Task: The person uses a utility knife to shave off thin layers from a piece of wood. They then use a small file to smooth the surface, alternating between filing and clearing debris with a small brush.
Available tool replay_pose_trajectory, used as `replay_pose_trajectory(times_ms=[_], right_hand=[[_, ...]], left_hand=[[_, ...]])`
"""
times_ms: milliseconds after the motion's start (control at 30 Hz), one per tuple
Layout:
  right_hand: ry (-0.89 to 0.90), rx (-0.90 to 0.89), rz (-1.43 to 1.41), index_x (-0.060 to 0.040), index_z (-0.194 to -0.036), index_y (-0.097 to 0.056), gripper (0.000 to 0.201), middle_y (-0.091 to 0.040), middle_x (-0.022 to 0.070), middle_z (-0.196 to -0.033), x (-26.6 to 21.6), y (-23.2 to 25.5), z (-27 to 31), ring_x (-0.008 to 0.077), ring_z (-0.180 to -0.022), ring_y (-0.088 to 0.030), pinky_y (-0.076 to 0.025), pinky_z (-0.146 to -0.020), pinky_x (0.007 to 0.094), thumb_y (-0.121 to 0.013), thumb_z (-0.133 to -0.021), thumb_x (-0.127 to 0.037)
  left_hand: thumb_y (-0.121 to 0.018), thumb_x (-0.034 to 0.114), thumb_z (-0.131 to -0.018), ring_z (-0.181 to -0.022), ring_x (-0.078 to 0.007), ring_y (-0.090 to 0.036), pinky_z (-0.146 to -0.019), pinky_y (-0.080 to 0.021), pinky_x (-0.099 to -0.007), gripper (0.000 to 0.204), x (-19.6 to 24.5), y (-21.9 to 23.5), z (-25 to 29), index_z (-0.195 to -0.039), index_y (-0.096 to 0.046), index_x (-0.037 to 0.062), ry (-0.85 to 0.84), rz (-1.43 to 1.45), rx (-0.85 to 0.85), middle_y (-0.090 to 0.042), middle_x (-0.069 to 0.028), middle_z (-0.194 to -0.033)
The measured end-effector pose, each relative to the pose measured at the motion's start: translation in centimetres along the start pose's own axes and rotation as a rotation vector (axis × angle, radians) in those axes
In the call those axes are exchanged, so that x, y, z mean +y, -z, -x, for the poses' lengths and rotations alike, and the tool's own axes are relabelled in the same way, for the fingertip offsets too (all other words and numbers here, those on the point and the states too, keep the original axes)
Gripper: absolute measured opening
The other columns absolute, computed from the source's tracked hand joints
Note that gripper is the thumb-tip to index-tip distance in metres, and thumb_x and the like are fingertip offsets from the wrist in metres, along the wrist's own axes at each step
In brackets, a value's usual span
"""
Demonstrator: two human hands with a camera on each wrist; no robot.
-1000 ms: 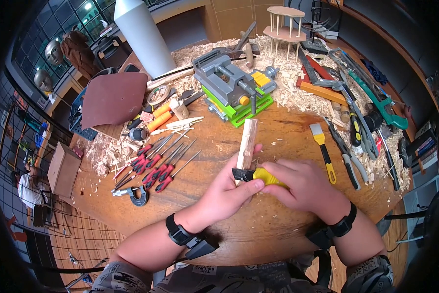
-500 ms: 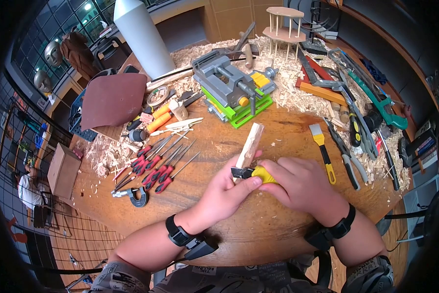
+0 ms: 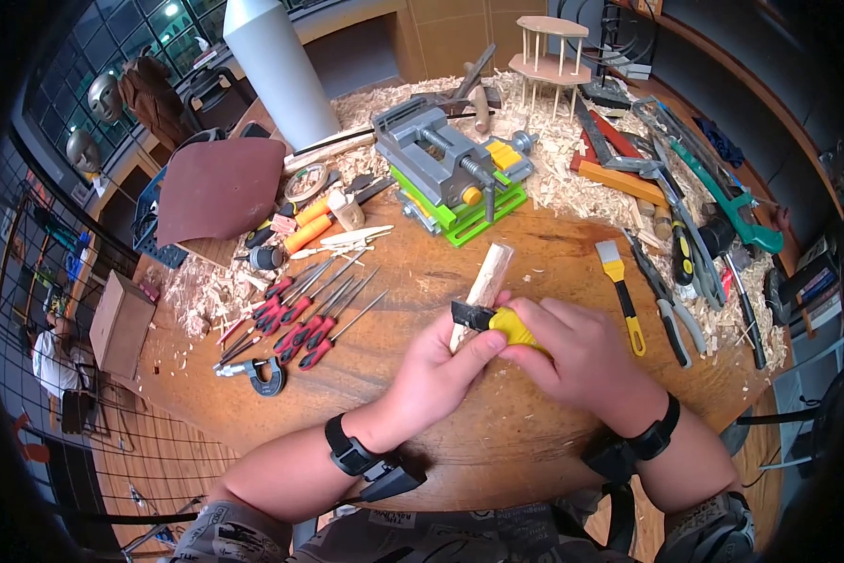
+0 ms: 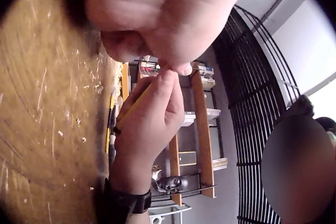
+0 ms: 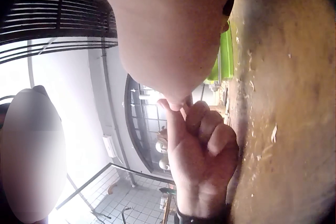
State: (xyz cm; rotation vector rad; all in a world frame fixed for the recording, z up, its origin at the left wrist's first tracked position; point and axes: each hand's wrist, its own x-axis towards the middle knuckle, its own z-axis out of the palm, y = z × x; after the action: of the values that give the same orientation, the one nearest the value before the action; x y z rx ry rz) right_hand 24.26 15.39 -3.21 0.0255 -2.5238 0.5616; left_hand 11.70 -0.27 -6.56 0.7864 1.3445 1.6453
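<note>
A pale wood stick (image 3: 488, 281) slants up and away from the left hand (image 3: 433, 373), whose fingers grip its lower end. The right hand (image 3: 586, 352) is curled round a yellow-handled knife (image 3: 513, 326); the knife's black front part lies across the stick. The left thumb touches the yellow handle near the right hand's fingers. In the left wrist view the right hand (image 4: 149, 127) shows beyond the left one. In the right wrist view the left hand (image 5: 202, 163) has curled fingers, and the stick is hidden.
Red-handled files (image 3: 295, 314) and a micrometer (image 3: 265, 377) lie left. A grey and green vise (image 3: 450, 169) stands behind the hands. Right are a brush (image 3: 622, 291), pliers (image 3: 666, 305) and a green saw (image 3: 722, 197). Wood shavings (image 3: 558, 159) cover the table's back.
The stick's far end has dipped and shifted right, tilting it more. Both hands have shifted slightly with the knife, whose black part is a little higher on the stick than half a second ago.
</note>
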Motion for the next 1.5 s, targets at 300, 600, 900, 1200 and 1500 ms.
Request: replay_pose_trajectory(times_ms=[300, 600, 900, 1200, 1500], right_hand=[[0.043, -0.014, 0.037, -0.0094, -0.116, -0.062, 0.038, -0.061, 0.0074, -0.078, 1.0, 0.1, 0.6, 0.0284, -0.069, -0.066, -0.051, -0.059, 0.0385, -0.071, -0.088, -0.035], [0.049, -0.068, 0.046, -0.0101, -0.114, -0.062, 0.037, -0.058, 0.0065, -0.077, 1.4, -0.2, 0.8, 0.0269, -0.067, -0.064, -0.051, -0.057, 0.0377, -0.07, -0.089, -0.036], [0.047, -0.046, 0.138, -0.0097, -0.118, -0.061, 0.04, -0.057, 0.0052, -0.08, 0.4, -0.1, 0.5, 0.025, -0.068, -0.064, -0.05, -0.057, 0.0368, -0.071, -0.088, -0.034], [-0.022, -0.027, 0.02, -0.0078, -0.116, -0.062, 0.039, -0.062, 0.0085, -0.084, 0.3, -0.4, 0.3, 0.0277, -0.072, -0.067, -0.053, -0.061, 0.0382, -0.072, -0.087, -0.032], [0.011, -0.073, 0.039, -0.0102, -0.117, -0.062, 0.038, -0.061, 0.0077, -0.081, 0.9, -0.1, 0.6, 0.0285, -0.07, -0.066, -0.052, -0.06, 0.0392, -0.071, -0.088, -0.034]], left_hand=[[-0.058, 0.013, -0.102, -0.058, -0.0031, -0.045, -0.049, -0.036, -0.0197, 0.057, 1.3, 0.1, -0.1, -0.153, -0.031, 0.0093, 0.073, 0.221, -0.109, -0.058, 0.0023, -0.088], [-0.059, 0.012, -0.102, -0.057, -0.0025, -0.043, -0.048, -0.035, -0.0192, 0.053, 1.3, -0.2, 0.2, -0.15, -0.037, 0.0092, 0.078, 0.104, -0.073, -0.061, 0.0009, -0.096], [-0.059, 0.007, -0.101, -0.112, -0.0104, -0.058, -0.099, -0.047, -0.0266, 0.041, 0.3, -0.1, 0.0, -0.14, -0.048, 0.0002, -0.065, 0.113, -0.007, -0.064, -0.0037, -0.119], [-0.058, 0.009, -0.102, -0.081, -0.0013, -0.054, -0.068, -0.045, -0.0174, 0.04, 0.8, -0.3, 0.2, -0.141, -0.05, 0.0035, 0.023, 0.141, 0.013, -0.063, 0.0022, -0.104], [-0.06, 0.014, -0.102, -0.089, -0.007, -0.059, -0.076, -0.049, -0.0226, 0.045, 0.6, -0.7, -0.1, -0.143, -0.046, 0.0029, -0.028, 0.152, 0.019, -0.065, -0.0027, -0.109]])
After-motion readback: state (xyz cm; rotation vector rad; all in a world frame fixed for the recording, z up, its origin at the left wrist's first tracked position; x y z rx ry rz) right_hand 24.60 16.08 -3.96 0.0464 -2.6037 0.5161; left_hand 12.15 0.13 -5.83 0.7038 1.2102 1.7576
